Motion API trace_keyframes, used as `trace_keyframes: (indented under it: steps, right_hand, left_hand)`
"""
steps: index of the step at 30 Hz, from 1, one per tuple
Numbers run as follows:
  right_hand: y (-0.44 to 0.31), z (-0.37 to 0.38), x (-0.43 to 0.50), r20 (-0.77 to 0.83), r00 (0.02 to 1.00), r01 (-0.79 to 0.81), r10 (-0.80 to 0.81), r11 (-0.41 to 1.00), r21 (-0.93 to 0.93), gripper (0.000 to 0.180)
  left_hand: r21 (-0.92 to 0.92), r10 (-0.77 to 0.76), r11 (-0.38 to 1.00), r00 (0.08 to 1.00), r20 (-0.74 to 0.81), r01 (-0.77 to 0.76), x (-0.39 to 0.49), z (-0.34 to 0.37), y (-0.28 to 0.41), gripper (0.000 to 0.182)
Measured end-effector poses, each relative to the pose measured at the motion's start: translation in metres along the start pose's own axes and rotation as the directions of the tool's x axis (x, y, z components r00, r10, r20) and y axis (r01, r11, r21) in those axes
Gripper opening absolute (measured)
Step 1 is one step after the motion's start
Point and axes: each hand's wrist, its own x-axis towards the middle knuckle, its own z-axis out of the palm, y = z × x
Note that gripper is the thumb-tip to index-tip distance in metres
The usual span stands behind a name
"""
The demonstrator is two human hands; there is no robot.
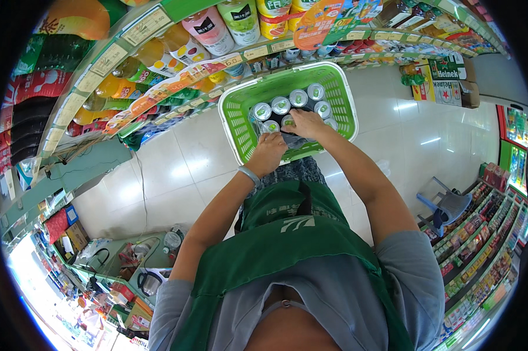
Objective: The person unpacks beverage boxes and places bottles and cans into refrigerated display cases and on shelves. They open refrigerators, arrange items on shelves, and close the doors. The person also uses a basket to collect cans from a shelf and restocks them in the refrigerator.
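A green plastic basket point(343, 83) with a white rim stands in front of me, a pack of several drink cans point(281, 105) upright inside it. Dark and clear plastic wrap point(295, 140) surrounds part of the pack. My left hand point(269, 151) is at the pack's near left corner, fingers curled on the wrap beside a can. Over the middle of the pack reaches my right hand point(307, 123), its fingertips down among the can tops and the dark film. What exactly the fingertips grip is partly hidden.
Store shelves point(250, 53) with bottled drinks curve along the far side and left. Beer cartons point(448, 83) stand on the tiled floor at the far right. A grey plastic chair point(450, 205) and snack shelves point(479, 237) are to the right. A cluttered counter point(114, 245) with a kettle lies at left.
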Motion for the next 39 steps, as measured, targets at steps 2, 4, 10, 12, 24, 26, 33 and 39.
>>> trace_keyframes:
  steps: [2,4,10,12,24,26,33,39]
  right_hand:
    - [0.004,0.002,-0.001,-0.014,0.999,0.041,-0.04,0.999,0.008,0.059]
    - [-0.006,0.003,0.003,0.0,0.998,-0.068,0.068,0.998,-0.003,0.058]
    - [-0.024,-0.005,-0.001,0.004,0.992,-0.123,0.123,0.992,0.006,0.054]
    - [-0.02,-0.007,-0.003,0.019,0.998,-0.057,0.058,0.998,-0.02,0.051]
    - [-0.068,-0.269,-0.166,-0.394,0.876,0.466,-0.277,0.692,0.551,0.044]
    - [-0.082,-0.295,-0.19,-0.517,0.783,0.615,-0.345,0.553,0.562,0.048]
    - [-0.14,-0.349,-0.239,-0.638,0.767,0.562,-0.065,0.546,0.621,0.056]
    - [-0.149,-0.392,-0.258,-0.753,0.349,0.846,-0.559,0.533,-0.003,0.056]
  left_hand:
    - [-0.01,-0.012,1.0,1.0,0.007,0.012,-0.001,0.0,0.001,0.015]
    - [0.013,-0.023,1.0,1.0,0.012,0.023,-0.001,0.001,0.001,0.013]
    - [0.046,-0.058,0.997,0.997,0.047,0.056,-0.005,-0.001,0.004,0.012]
    - [-0.076,-0.105,0.991,0.993,0.054,0.109,-0.002,-0.011,0.006,0.014]
    - [-0.643,-0.105,0.765,0.992,-0.072,0.034,0.057,-0.213,0.057,0.078]
    - [-0.586,-0.098,0.809,0.972,-0.215,-0.048,0.06,-0.254,0.083,0.066]
    - [0.373,0.304,0.925,0.447,-0.841,0.073,0.069,-0.346,0.139,0.067]
    - [-0.065,0.166,0.955,0.699,-0.696,-0.291,0.056,-0.406,0.169,0.07]
